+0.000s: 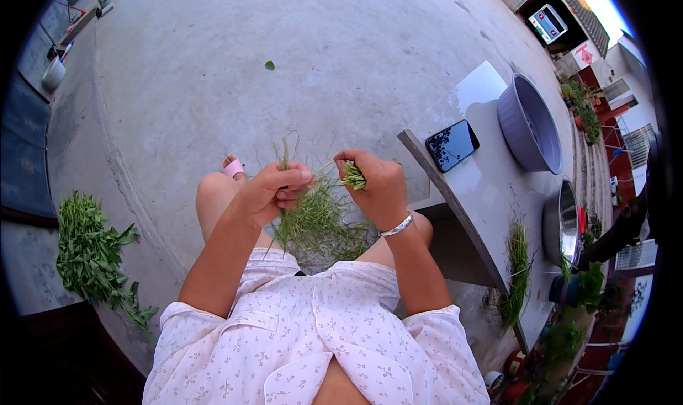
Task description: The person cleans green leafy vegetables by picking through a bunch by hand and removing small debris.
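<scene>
In my right hand (380,189), fingers wrapped round it, is a small bunch of green stems (353,177), the ends pointing up. My left hand (274,192) pinches thin green strands, and a pale stalk stretches across the gap between both hands. Below them, between my knees, a loose heap of thin green trimmings (324,227) lies on the concrete. A bundle of long, slender greens (518,273) rests along the near end of the table at my right. The plant's exact kind cannot be told.
At my right stands a light-topped table (455,106) bearing a phone (452,145), a purple-grey basin (530,124) and a metal bowl (562,224). On the ground at left lies a pile of leafy greens (92,252). A single leaf (269,65) is farther out.
</scene>
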Tool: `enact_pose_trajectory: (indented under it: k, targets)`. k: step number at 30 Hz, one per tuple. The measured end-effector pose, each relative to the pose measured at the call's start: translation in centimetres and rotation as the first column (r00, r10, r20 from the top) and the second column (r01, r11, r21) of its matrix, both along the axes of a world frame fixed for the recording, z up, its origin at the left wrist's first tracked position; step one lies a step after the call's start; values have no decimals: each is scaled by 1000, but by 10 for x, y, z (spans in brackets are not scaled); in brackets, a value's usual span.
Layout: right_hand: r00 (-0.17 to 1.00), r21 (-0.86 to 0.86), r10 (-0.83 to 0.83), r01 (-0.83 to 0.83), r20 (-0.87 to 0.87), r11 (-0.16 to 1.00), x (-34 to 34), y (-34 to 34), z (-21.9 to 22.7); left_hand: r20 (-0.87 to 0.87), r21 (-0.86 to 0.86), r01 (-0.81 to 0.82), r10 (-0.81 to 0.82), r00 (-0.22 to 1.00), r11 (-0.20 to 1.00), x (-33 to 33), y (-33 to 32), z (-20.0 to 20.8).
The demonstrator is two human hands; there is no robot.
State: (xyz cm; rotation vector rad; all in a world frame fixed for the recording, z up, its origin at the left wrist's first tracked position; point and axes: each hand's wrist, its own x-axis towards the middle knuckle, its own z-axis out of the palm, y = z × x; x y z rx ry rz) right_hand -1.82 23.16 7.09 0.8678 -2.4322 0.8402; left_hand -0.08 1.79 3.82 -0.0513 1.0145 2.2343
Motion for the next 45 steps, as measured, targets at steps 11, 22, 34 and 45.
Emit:
enact_pose_trajectory:
  k: [11, 22, 34, 45]
  targets:
    - [852, -363, -100, 322, 514, 874, -14, 6, -20, 35, 98, -58, 55, 998, 994, 5, -1, -5]
    - [623, -640, 279, 481, 731, 599, -8, -8, 3, -3, -101, -6, 5, 1000, 995, -2, 8, -1]
    - [715, -728, 245, 508, 654, 461, 7, 5, 17, -7, -149, -207, 208, 978, 967, 20, -17, -18]
    - [633, -766, 438, 468, 638, 441, 41, -23, 23, -67, 256, -3, 20, 998, 967, 41, -16, -16]
